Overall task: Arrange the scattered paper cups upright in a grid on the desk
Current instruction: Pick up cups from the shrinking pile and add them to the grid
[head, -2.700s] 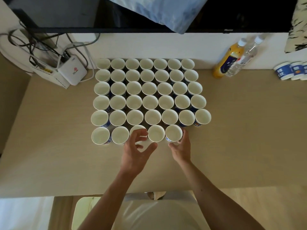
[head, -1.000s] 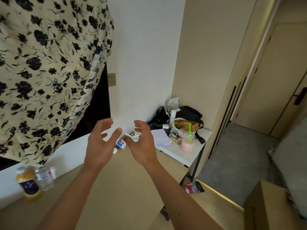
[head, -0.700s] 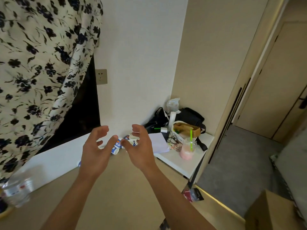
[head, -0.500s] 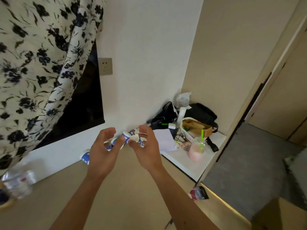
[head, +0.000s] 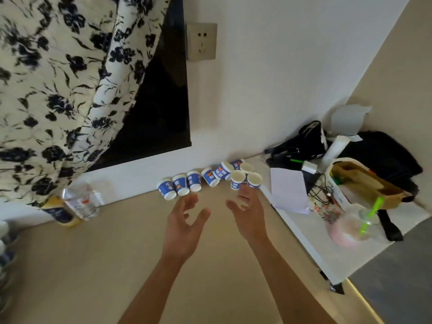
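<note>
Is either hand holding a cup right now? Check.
No: the left hand and right hand are both open and empty, just short of the loose cups.

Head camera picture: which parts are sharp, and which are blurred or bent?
Head view: the paper cups and both open hands, left hand and right hand, look fairly sharp; the water bottle and pink drink are smeared; wide-angle distortion bends the wall corner.

Blurred upright cups cut off at the left edge; bottles smeared.

Print on the paper cups is unreadable.
</note>
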`<state>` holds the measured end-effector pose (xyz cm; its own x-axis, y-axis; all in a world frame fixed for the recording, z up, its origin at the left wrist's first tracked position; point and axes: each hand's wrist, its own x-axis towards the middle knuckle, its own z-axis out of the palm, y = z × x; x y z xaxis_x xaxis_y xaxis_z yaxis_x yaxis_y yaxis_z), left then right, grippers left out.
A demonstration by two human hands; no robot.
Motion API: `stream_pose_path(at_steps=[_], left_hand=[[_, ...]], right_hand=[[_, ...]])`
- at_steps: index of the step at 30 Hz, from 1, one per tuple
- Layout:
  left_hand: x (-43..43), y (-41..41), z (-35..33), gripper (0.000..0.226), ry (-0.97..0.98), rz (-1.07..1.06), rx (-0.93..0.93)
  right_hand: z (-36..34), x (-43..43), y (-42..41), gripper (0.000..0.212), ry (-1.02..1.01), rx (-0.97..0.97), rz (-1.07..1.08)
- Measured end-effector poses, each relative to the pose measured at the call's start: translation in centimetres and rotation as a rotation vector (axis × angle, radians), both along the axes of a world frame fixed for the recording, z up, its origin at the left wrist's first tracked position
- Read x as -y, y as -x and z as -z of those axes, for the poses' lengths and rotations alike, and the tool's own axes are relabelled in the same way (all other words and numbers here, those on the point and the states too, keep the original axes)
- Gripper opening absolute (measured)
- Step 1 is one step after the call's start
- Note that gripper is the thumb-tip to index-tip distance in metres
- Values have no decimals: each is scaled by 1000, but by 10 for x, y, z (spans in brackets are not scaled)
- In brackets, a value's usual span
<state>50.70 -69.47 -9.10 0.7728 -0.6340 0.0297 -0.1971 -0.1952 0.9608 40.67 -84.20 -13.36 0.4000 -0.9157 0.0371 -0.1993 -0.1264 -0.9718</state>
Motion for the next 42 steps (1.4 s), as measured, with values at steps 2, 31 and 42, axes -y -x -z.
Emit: stream_pose_path(at_steps=[2, 31, 42], left_hand=[[18, 4, 9, 36, -33, -26, -17], [123, 32, 66, 28, -236, -184, -104], [141, 46, 70, 43, -315, -107, -19]], right_hand=[[17, 24, -2, 54, -34, -39, -32], [159, 275, -49, 84, 300, -762, -87], [122, 233, -11, 89, 137, -430, -22]])
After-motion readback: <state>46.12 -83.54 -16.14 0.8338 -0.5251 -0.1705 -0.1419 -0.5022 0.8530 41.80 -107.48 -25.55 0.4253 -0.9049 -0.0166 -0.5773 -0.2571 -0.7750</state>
